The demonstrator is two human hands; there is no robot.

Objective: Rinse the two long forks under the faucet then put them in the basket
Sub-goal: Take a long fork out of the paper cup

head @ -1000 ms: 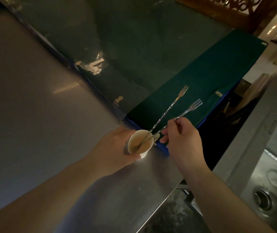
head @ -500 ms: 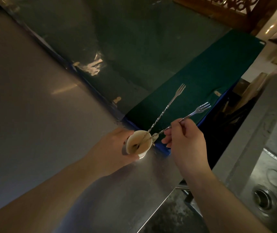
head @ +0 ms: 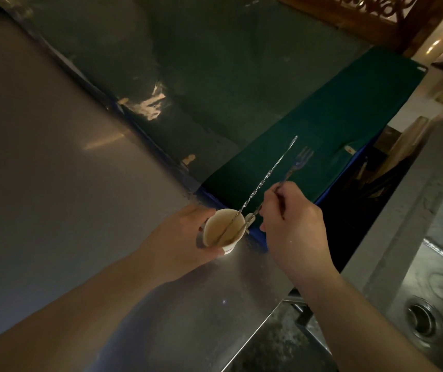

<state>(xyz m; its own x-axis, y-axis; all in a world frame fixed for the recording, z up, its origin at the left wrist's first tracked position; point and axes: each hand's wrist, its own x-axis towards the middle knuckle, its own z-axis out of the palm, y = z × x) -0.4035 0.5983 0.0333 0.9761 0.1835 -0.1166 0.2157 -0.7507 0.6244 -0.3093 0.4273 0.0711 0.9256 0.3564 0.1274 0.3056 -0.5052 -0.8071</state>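
A small paper cup [head: 221, 232] stands on the steel counter [head: 54, 170], and my left hand [head: 180, 237] is wrapped around it. Two long twisted-stem forks lean out of the cup. The first fork [head: 268, 175] rests in the cup untouched, its head turned edge-on. My right hand [head: 293, 226] pinches the stem of the second fork [head: 299, 162], whose lower end sits at the cup's rim. No faucet or basket is visible.
A steel sink [head: 427, 291] with a round drain [head: 421, 320] lies at the right. A dark green cloth [head: 336, 124] covers a surface behind the cup. A gap down to the floor [head: 276, 345] opens between counter and sink.
My right hand has swung the second fork more upright, its head moving left toward the first fork. The first fork's head has turned edge-on. My left hand still holds the cup.
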